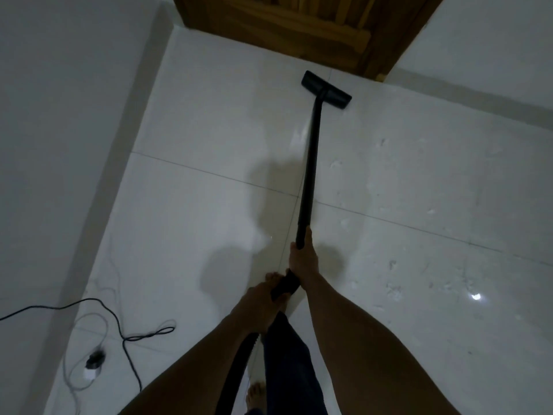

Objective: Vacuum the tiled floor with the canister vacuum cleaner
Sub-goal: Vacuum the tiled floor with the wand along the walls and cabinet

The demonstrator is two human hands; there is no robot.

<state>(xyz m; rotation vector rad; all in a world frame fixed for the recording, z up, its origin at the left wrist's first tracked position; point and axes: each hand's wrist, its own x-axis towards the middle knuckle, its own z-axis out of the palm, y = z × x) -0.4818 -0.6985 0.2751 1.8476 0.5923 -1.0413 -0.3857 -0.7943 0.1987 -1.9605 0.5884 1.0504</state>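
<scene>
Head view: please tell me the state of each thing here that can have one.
tiled floor: glossy, pale specks at right.
wooden door: looks closed.
floor nozzle: flat on the tiled floor, near the wooden door.
wand: tilted, joined to the floor nozzle.
right hand: grips the wand's near end.
left hand: grips the handle.
hose: hangs below the left hand.
black cable: loose, looped on the tiled floor.

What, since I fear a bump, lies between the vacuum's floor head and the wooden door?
In the head view, only bare tiled floor separates the floor head from the wooden door; nothing lies on it.
</scene>
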